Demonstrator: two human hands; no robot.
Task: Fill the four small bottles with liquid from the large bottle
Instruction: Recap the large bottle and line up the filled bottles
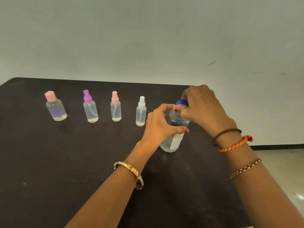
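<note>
A dark table point(49, 162) fills the lower part of the view, its far edge near a pale grey wall point(148, 38); faint scuffs mark the wall at the right; beyond the table's right side lies light floor point(283, 175), edged by a black skirting strip point(279, 146).

A dark counter point(65, 162) carried four small bottles point(56, 106) in a row and the large bottle point(174, 139) at their right
</note>
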